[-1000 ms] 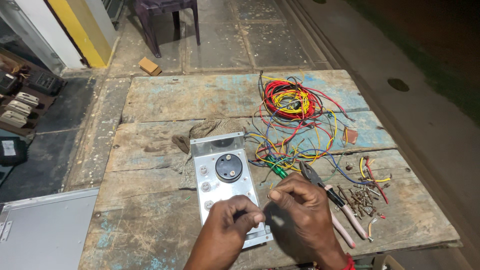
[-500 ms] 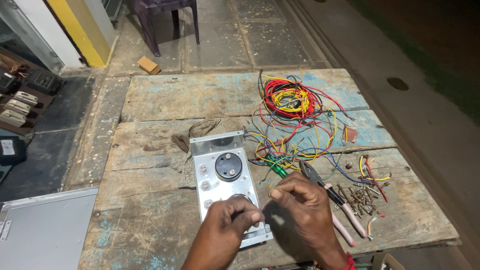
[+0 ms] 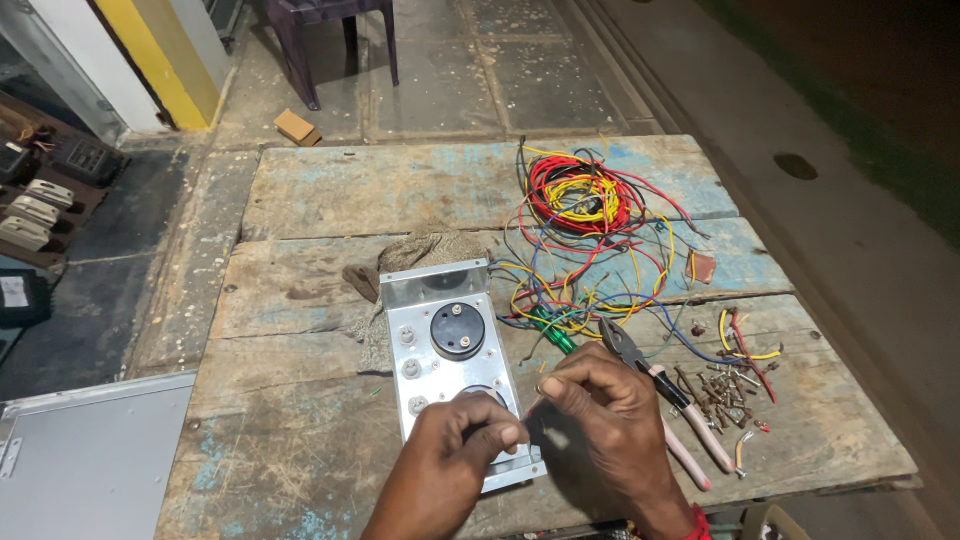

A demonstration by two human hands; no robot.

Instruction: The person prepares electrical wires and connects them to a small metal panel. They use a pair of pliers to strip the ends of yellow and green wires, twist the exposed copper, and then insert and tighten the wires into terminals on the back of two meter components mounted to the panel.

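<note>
**Both hands at the metal panel**

Left hand (image 3: 455, 455) and right hand (image 3: 600, 425) pinch together over the near end of the grey metal panel (image 3: 440, 345) on the wooden table (image 3: 300, 300); what they grip is too small to tell. Pliers (image 3: 660, 395) lie just right, wire tangle (image 3: 585, 205) beyond.

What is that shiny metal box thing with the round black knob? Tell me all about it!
The silvery sheet-metal panel lies flat on the worn wooden table, its far edge folded up. A round black dial sits on it, with small pale round fittings down its left side. A second round part is half hidden by the left hand, which covers its near end beside the right hand.
</note>
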